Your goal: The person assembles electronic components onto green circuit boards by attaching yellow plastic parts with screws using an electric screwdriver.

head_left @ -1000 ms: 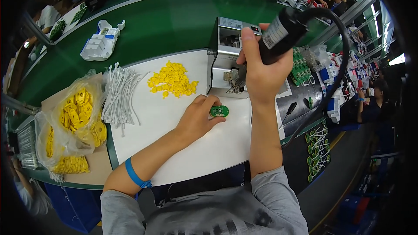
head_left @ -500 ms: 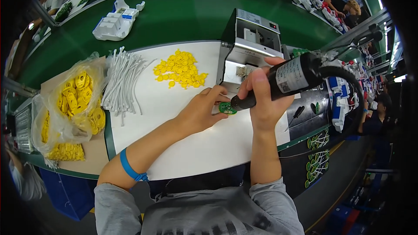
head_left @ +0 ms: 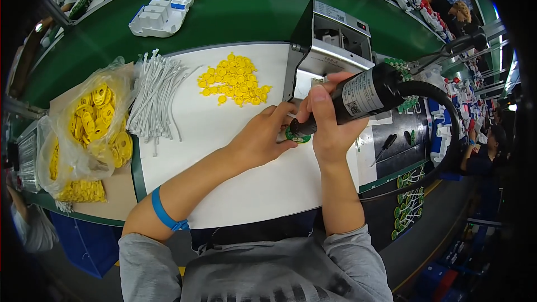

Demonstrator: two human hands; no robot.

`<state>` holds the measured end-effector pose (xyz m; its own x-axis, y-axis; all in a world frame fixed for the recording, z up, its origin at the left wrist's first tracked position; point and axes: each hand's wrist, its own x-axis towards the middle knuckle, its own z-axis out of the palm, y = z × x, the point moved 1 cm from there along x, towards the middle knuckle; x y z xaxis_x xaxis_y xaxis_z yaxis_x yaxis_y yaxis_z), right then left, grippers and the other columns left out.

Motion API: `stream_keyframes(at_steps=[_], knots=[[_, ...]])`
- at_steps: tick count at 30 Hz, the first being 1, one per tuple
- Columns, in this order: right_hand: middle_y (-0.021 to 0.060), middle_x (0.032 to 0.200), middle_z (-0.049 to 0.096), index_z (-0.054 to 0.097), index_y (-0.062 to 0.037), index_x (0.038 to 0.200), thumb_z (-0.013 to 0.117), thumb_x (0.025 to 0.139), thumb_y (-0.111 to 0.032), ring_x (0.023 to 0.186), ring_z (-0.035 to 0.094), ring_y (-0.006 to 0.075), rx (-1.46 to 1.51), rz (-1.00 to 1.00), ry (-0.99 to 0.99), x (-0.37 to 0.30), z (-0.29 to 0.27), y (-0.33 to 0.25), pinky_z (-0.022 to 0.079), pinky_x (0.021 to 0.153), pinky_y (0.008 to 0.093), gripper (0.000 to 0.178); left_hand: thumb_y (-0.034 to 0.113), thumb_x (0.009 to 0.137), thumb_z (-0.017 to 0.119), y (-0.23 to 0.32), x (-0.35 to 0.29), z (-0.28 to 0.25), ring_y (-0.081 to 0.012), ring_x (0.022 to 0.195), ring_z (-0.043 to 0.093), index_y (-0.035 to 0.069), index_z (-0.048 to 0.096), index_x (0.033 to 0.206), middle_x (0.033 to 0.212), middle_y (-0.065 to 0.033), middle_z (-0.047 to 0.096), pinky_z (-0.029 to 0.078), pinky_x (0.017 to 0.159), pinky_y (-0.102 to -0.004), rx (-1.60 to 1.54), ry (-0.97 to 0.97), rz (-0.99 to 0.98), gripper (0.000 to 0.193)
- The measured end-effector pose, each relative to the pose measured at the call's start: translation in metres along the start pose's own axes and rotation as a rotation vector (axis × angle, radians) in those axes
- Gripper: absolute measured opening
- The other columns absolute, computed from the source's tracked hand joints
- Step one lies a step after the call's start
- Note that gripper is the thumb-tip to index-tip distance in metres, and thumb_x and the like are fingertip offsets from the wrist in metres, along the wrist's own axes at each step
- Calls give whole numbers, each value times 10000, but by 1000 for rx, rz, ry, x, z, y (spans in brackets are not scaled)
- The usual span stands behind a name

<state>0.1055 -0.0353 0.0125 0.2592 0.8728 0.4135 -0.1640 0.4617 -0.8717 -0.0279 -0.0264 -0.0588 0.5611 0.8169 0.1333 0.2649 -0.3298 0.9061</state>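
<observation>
My right hand (head_left: pixel 334 137) is wrapped round a black electric screwdriver (head_left: pixel 366 96), held tilted with its nose pointing down and left. The tip meets a small green circuit board (head_left: pixel 302 137) on the white work surface and hides part of it. Fingers and thumb of my left hand (head_left: pixel 258 138) grip the board's left side. Just beyond my hands stands a metal screw feeder (head_left: pixel 331 47) with an open front. A pile of small yellow plastic caps (head_left: pixel 232 78) lies past my left hand.
White cables (head_left: pixel 156 98) lie left of the caps, beside a clear bag (head_left: pixel 92 123) of yellow discs. A white and blue housing (head_left: pixel 162 14) sits on the green bench. At right are a small screwdriver (head_left: pixel 385 148), wired green boards (head_left: pixel 407 201) and the power cable (head_left: pixel 447 103).
The view has shifted slightly. The electric screwdriver's tip has moved a little left across the circuit board, whose right part now shows beside it. Both hands keep their grips.
</observation>
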Motion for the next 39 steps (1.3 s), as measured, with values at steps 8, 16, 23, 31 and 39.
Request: stream_keyframes(at_steps=[8, 16, 23, 31, 39], knots=[[80, 776, 614, 526, -23, 975, 698, 834, 65, 568, 581, 131, -23, 30, -295, 0, 2, 5, 498, 527, 278, 240, 118, 759, 834, -15, 0, 8, -396, 1012, 647, 41, 453, 1222, 1098, -224, 644, 552, 850, -446, 50, 10, 16, 604], [89, 784, 614, 509, 4, 1149, 691, 878, -22, 613, 617, 172, 38, 179, -158, 4, -12, -8, 519, 602, 303, 327, 82, 782, 813, 12, 1, 7, -380, 1087, 640, 2, 453, 1199, 1133, -211, 636, 544, 920, -419, -2, -12, -87, 556], [47, 1007, 641, 512, -21, 1245, 713, 929, -56, 905, 619, 125, -44, 36, -26, 3, -71, -35, 491, 844, 264, 376, 82, 796, 805, 24, -6, 7, -292, 1066, 630, 19, 533, 1249, 1174, -160, 635, 539, 922, -363, 90, 47, 194, 532], [118, 1211, 612, 587, 38, 1120, 768, 882, -81, 1311, 500, 225, -183, 55, 138, -2, -123, -33, 330, 1127, 371, 322, -35, 729, 707, 34, 5, -5, -249, 1081, 568, -11, 629, 1178, 1090, -119, 535, 468, 962, -321, -143, 274, 176, 457], [139, 1132, 670, 557, -49, 800, 753, 887, -77, 1443, 413, 270, -132, 317, -15, 18, -157, -54, 302, 1102, 349, 217, -32, 883, 498, 56, 44, 8, -267, 1315, 518, -38, 540, 1316, 1409, -164, 540, 382, 1154, -441, -932, 180, -155, 435]])
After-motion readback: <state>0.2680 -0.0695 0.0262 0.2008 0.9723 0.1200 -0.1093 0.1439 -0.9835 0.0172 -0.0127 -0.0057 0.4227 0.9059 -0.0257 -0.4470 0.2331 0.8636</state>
